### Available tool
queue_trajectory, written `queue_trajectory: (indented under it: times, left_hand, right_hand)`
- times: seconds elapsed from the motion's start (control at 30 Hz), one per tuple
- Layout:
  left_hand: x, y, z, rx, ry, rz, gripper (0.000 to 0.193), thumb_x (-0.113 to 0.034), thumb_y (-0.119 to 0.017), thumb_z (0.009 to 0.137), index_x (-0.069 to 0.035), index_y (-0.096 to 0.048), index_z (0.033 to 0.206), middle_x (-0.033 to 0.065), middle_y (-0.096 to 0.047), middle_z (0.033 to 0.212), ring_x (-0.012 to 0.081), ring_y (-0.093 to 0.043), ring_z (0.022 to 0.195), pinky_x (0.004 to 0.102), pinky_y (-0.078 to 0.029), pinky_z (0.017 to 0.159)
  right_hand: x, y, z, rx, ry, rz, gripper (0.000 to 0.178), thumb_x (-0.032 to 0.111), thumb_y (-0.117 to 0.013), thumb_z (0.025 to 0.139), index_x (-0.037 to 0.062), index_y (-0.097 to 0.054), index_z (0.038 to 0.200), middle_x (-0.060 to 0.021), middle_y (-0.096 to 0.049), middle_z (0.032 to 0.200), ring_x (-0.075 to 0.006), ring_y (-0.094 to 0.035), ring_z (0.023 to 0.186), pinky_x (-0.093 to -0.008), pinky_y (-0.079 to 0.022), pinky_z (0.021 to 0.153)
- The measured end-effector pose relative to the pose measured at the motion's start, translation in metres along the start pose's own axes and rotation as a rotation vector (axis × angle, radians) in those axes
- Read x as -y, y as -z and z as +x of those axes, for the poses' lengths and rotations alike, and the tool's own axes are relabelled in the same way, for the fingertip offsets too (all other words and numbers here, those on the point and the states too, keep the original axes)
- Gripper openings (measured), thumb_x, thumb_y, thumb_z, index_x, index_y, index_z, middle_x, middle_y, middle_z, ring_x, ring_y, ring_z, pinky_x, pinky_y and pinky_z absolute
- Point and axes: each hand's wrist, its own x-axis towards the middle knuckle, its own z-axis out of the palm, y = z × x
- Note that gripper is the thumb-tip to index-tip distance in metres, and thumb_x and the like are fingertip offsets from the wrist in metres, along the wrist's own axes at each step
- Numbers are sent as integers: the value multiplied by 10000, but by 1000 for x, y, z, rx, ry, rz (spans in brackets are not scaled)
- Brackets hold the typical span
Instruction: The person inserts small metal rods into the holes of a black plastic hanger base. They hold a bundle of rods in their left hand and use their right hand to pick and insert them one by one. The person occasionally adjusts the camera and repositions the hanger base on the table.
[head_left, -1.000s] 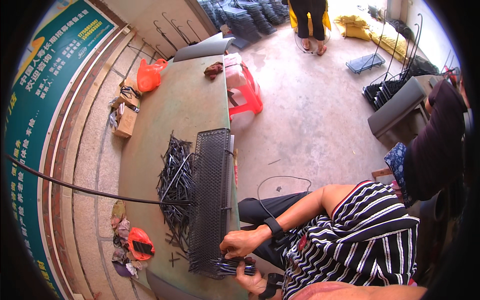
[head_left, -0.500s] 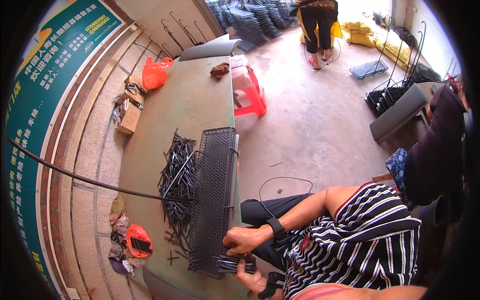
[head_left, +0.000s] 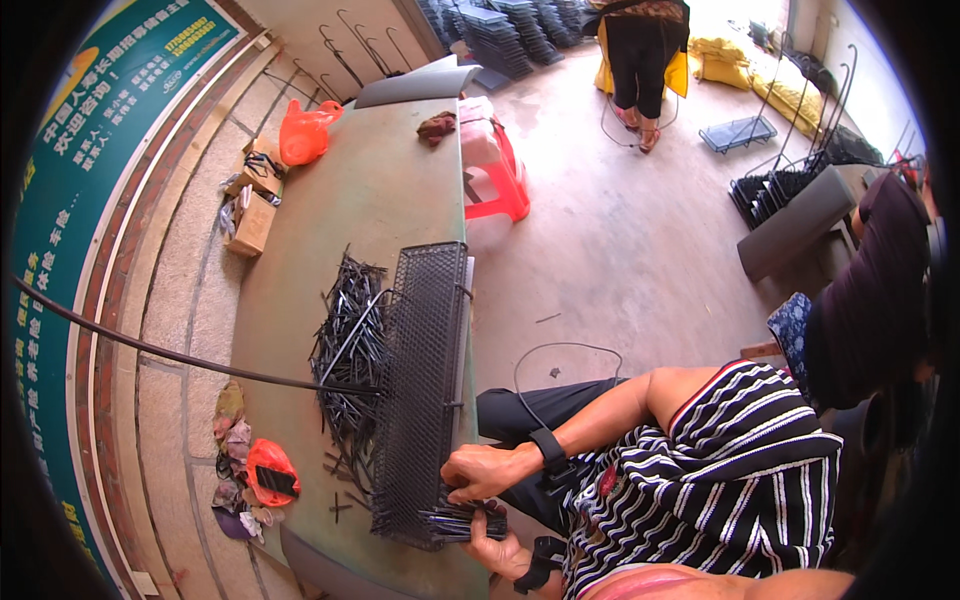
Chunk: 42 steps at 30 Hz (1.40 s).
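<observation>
Hands point(head_left: 491, 550): left grips black strips point(head_left: 457, 522)

The mesh tray point(head_left: 425, 350) and strips point(head_left: 348, 350) are black, the tabletop point(head_left: 370, 190) dull green, the shirt point(head_left: 700, 470) black-and-white striped.

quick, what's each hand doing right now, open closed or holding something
Left hand: closed around a bundle of thin dark strips.
Right hand: fingers curled beside the black mesh rack; whether it grips anything cannot be told.

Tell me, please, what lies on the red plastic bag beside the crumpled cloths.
What looks like a black smartphone lies on the plastic bag; anything beneath or inside is hidden.
</observation>
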Motion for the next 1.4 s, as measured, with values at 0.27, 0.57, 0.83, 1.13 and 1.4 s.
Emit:
queue_trajectory:
  times: [0.27,0.57,0.83,1.13,1.4]
  left_hand:
    - [-4,-2,-7,-28,-34,4,228,-100,-646,753,-34,-592,965,51,-608,810,175,-578,668,295,-463,595]
    - [-10,-10,-12,-98,22,22,225,-108,-649,752,-23,-591,952,55,-600,768,164,-567,645,285,-457,576]
    - [-12,-12,-14,-149,37,0,198,-122,-657,753,-27,-601,918,62,-600,758,162,-560,645,294,-454,585]
    - [-10,-8,-13,-79,32,5,202,-127,-665,757,-43,-615,934,45,-618,790,167,-583,684,297,-466,606]
    - [-9,-3,-11,-84,29,-8,215,-122,-663,756,-40,-615,949,48,-620,805,168,-585,665,290,-469,587]
  right_hand:
    - [2,-2,0,11,17,19,257,179,-666,694,-44,-549,642,-164,-560,598,-331,-568,592,-407,-435,533]
    - [3,0,-1,-4,4,12,244,184,-670,675,-32,-563,644,-162,-571,612,-332,-581,617,-409,-444,539]
    - [1,-2,-1,6,25,23,249,189,-651,704,-31,-547,654,-161,-558,603,-338,-572,607,-411,-436,532]
    - [-1,-2,-3,7,70,8,240,185,-627,740,-27,-532,682,-170,-553,604,-352,-563,592,-418,-428,519]
    - [1,-2,-3,24,82,15,240,183,-624,744,-29,-527,685,-175,-554,610,-358,-563,599,-423,-428,529]
